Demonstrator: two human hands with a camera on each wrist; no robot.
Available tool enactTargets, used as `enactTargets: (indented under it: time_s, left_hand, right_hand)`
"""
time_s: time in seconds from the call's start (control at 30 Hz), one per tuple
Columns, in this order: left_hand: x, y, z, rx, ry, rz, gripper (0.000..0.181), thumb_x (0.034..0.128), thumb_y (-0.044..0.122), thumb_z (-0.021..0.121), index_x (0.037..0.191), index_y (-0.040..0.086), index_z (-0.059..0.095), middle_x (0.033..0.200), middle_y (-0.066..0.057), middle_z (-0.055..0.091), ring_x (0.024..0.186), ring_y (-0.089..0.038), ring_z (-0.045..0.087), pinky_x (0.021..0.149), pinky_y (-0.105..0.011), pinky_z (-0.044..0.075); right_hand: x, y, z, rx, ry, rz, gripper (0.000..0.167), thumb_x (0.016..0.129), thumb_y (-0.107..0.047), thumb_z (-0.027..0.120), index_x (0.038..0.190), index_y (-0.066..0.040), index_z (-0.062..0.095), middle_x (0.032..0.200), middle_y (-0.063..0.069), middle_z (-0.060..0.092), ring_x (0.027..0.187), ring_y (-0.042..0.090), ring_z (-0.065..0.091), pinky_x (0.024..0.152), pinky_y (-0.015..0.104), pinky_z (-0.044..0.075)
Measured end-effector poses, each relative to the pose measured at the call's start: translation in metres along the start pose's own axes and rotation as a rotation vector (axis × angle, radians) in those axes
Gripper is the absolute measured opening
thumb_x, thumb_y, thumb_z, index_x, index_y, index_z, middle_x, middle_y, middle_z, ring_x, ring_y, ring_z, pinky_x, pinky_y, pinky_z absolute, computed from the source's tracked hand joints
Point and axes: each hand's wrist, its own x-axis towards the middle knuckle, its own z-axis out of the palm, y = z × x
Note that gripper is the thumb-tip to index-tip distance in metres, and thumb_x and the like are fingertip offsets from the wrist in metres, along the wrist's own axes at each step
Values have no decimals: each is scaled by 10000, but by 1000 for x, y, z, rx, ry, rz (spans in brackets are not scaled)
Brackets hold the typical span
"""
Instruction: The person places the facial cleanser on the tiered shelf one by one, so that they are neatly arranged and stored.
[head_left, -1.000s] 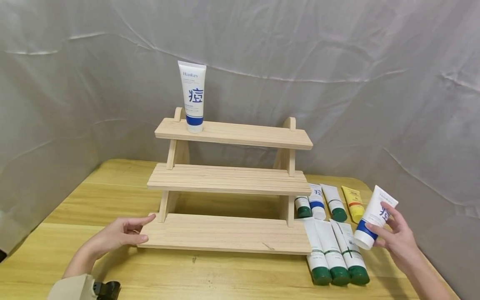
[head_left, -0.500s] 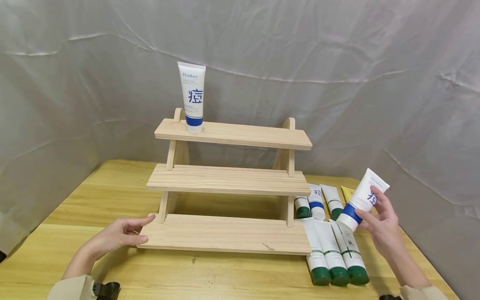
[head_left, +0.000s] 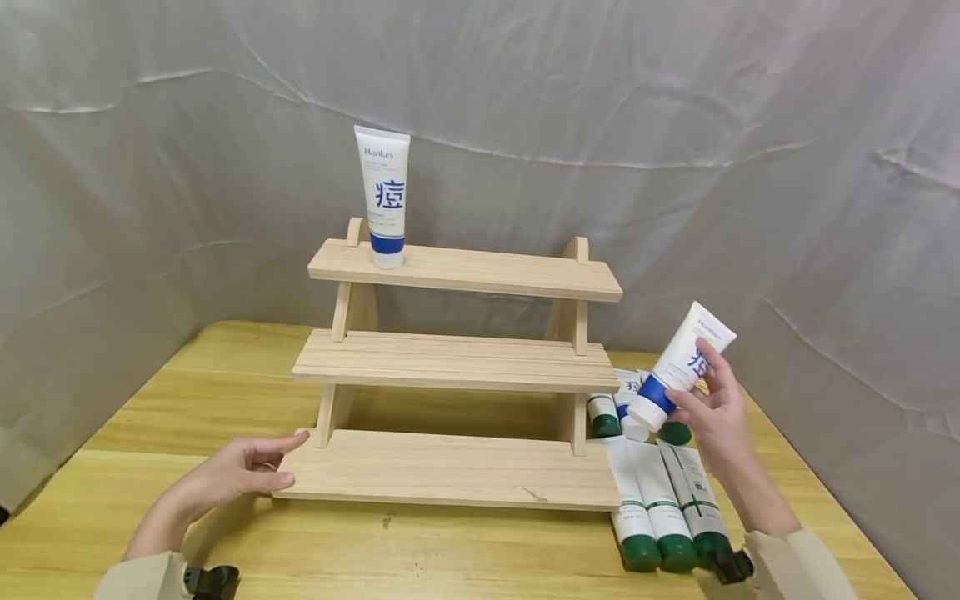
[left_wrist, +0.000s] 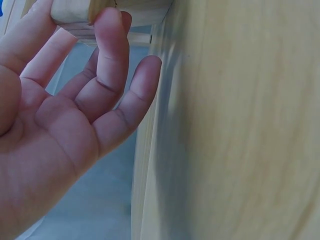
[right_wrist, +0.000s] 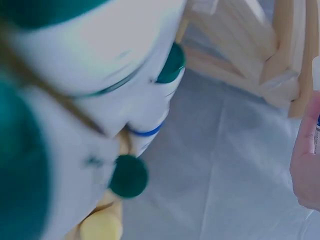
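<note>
A three-step wooden rack (head_left: 450, 471) stands on the table. My left hand (head_left: 225, 479) grips the left end of its bottom step; in the left wrist view the fingers of the left hand (left_wrist: 75, 95) are bent at the wood's edge (left_wrist: 75, 12). My right hand (head_left: 720, 417) holds a white and blue tube (head_left: 682, 362) between thumb and fingers, tilted, cap end down-left, in the air right of the rack. A matching tube (head_left: 386, 196) stands upright, cap down, at the left of the top step. At the right wrist view's edge, part of the right hand (right_wrist: 306, 165) shows.
Three white tubes with green caps (head_left: 660, 508) lie in front at the rack's right. Behind them lie more tubes, among them a white and blue one (head_left: 628, 387), partly hidden by the held tube and hand. A yellow cap (right_wrist: 101, 227) shows in the right wrist view. Grey cloth (head_left: 480, 100) hangs behind.
My right hand has carried the tube left and upward, from the table's right side toward the rack. The left hand has stayed at the bottom step.
</note>
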Motion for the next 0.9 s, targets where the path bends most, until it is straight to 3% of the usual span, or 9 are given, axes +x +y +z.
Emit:
enactTargets:
  time_s: [0.23,0.47,0.77,0.8,0.9]
  left_hand:
    - [0,-1,0,-22,-4,1,513,858,46,582,1280,-123,346,1217,-419,333,866,-84,544,686,-258,471]
    - [0,-1,-1,-41,-19,11,511,860,32,572,1277,-140,330,1145,-409,419,858,-84,551,679,-258,474]
    - [1,-3,-1,-17,-14,4,518,858,29,575,1269,-159,323,1212,-425,333,858,-79,549,687,-256,475]
    - [1,-3,-1,-16,-13,2,523,857,35,579,1267,-162,320,1246,-333,394,864,-79,549,692,-255,474]
    - [1,-3,-1,-13,-12,-1,525,856,39,582,1267,-160,323,1260,-333,375,868,-86,551,691,-258,475]
  right_hand:
    - [15,-3,25,5,-30,-38,639,838,125,512,1372,-139,281,1271,89,301,907,139,537,610,221,492]
    - [27,-5,42,-22,-40,-77,596,829,124,529,1317,-145,317,1270,92,316,986,178,497,641,261,497]
    - [47,-13,69,29,-81,-110,617,814,147,531,1315,-153,333,1279,98,344,1010,205,489,639,264,501]
    - [49,-14,73,35,-87,-107,616,815,142,533,1317,-154,333,1285,101,342,1016,210,485,642,265,501]
    - [55,-15,83,56,-99,-99,620,816,140,535,1319,-158,329,1295,105,337,1018,223,483,643,273,502]
